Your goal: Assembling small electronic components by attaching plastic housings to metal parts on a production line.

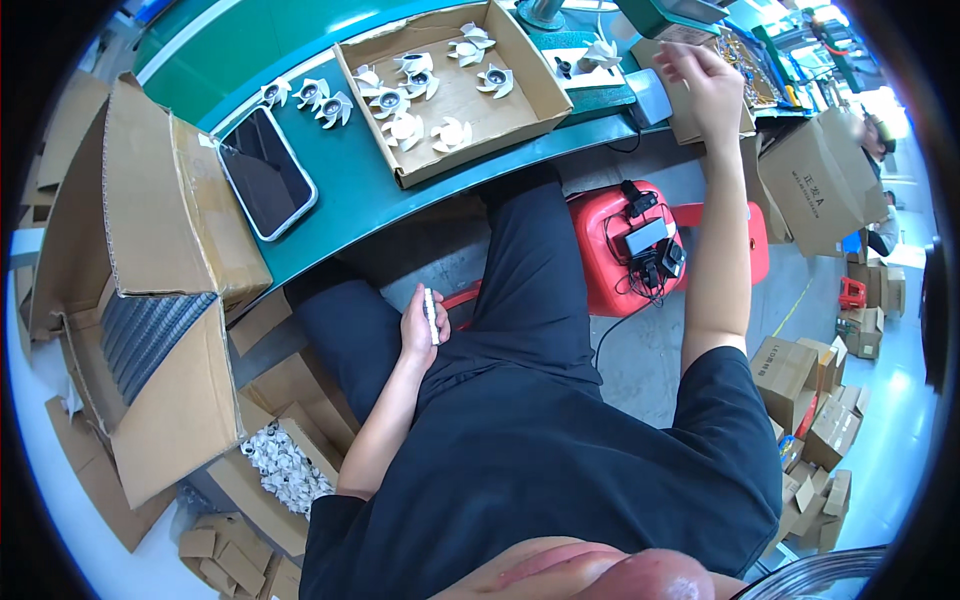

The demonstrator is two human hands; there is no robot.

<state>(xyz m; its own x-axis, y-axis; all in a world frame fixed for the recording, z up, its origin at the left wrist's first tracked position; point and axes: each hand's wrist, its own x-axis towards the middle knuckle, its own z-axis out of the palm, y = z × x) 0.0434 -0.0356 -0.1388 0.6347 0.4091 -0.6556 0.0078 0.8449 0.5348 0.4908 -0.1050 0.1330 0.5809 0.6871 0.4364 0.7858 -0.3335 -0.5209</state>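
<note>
Down at my lap, my left hand [415, 325] is closed around a narrow white piece [431, 316], seen edge-on; its kind I cannot make out. My right arm reaches far out to the upper right. There my right hand [703, 78] has bent fingers, somewhat apart, with nothing visible in them. It is just below a green machine head [672, 18] and above an open cardboard box. To its left, a white fan impeller [600, 52] sits upright at a green press fixture [590, 98]. Several more white impellers [390, 101] with dark hubs lie in a shallow cardboard tray [402, 168].
Three loose impellers [333, 108] and a phone [268, 172] lie on the green bench [352, 222]. At left stands a large open carton [165, 390]; below it, a box of small white parts [285, 470]. A red stool [612, 275] carries cabled devices. Cartons [785, 375] stand at right.
</note>
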